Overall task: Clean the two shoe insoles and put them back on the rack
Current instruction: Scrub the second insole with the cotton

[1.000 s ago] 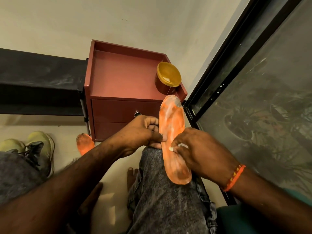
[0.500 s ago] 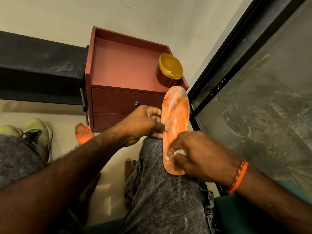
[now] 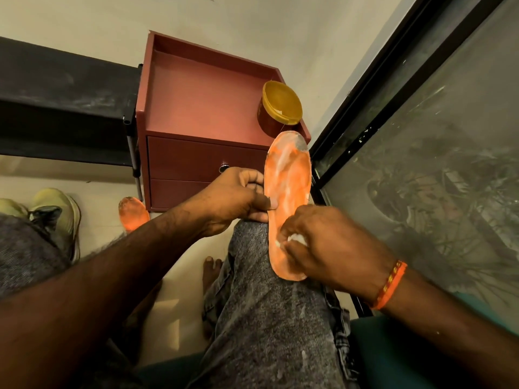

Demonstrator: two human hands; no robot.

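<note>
An orange insole smeared with white lies lengthwise on my right knee, toe end pointing away. My left hand pinches its left edge near the middle, thumb on top. My right hand holds a small white wad in curled fingers and presses it on the heel half of the insole. A second orange insole, dirty at the tip, leans by the foot of the cabinet on the floor. The dark rack runs along the wall at left.
A red-brown bedside cabinet stands ahead with a yellow-lidded jar on its right corner. Pale green shoes sit on the floor at left. A black-framed glass door fills the right side. My bare foot rests below the knee.
The insole has turned more upright and shifted toward the cabinet corner. My right hand with the wad has slid down toward the heel end. The view has tilted slightly.
</note>
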